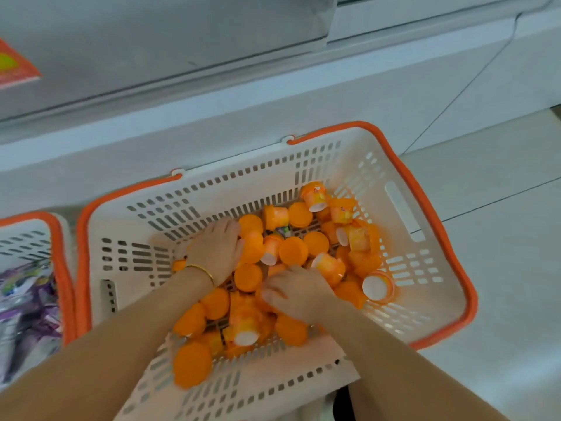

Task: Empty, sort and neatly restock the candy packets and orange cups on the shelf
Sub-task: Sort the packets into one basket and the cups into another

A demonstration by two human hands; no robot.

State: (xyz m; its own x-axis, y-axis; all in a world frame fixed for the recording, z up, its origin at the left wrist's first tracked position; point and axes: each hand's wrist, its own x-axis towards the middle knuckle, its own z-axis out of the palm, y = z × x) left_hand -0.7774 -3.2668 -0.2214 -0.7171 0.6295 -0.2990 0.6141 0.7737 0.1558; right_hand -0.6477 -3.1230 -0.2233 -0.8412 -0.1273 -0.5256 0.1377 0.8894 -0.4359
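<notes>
A white basket (403,208) with an orange rim stands on the floor and holds several orange cups (293,250), tumbled in all directions. Both my hands are down among them. My left hand (217,250), with a gold bangle at the wrist, lies over cups at the left of the pile, fingers bent around one. My right hand (296,291) is at the middle of the pile, blurred, with fingers curled down onto cups beneath it. A second basket (62,268) at the far left holds purple candy packets (27,302).
A grey shelf (151,53) runs across the top with a white base panel below it. An orange packet (13,66) lies at the shelf's left end. Pale floor tiles (501,253) stretch to the right of the basket.
</notes>
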